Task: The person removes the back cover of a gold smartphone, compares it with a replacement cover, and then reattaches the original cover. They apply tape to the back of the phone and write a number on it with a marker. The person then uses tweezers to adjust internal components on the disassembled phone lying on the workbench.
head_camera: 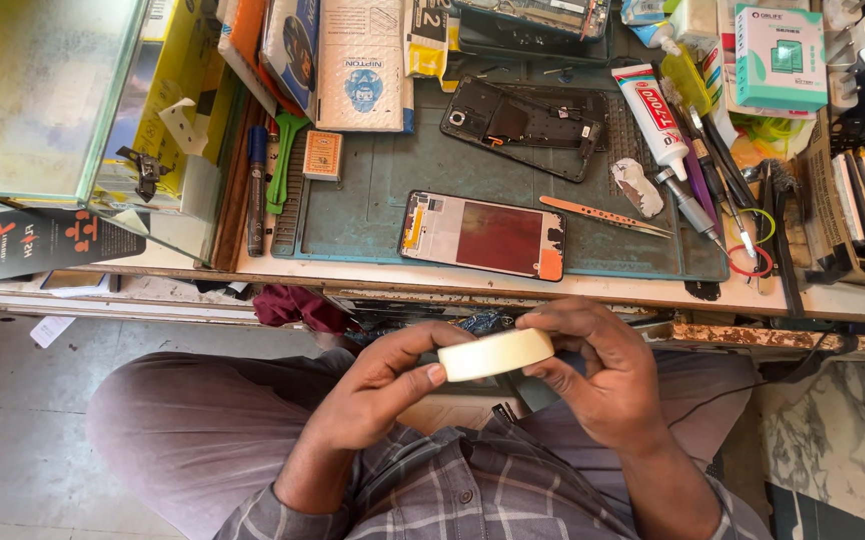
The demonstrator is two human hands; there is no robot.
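Note:
Over my lap, both hands hold a cream-coloured roll of tape [495, 354]. My left hand [382, 385] pinches its left edge with the thumb on the rim. My right hand [597, 375] wraps around its right side. On the green work mat [372, 200] above lie a phone display panel [482, 236] with its back up and an opened phone body [522, 115]. Metal tweezers [602, 215] rest to the right of the panel.
A glue tube [649, 115] and several pens and tools lie at the mat's right. A green pry tool [282, 160] and a blue pen [256, 190] lie at its left. A glass case [42, 95] stands far left. Boxes and packets crowd the bench's back edge.

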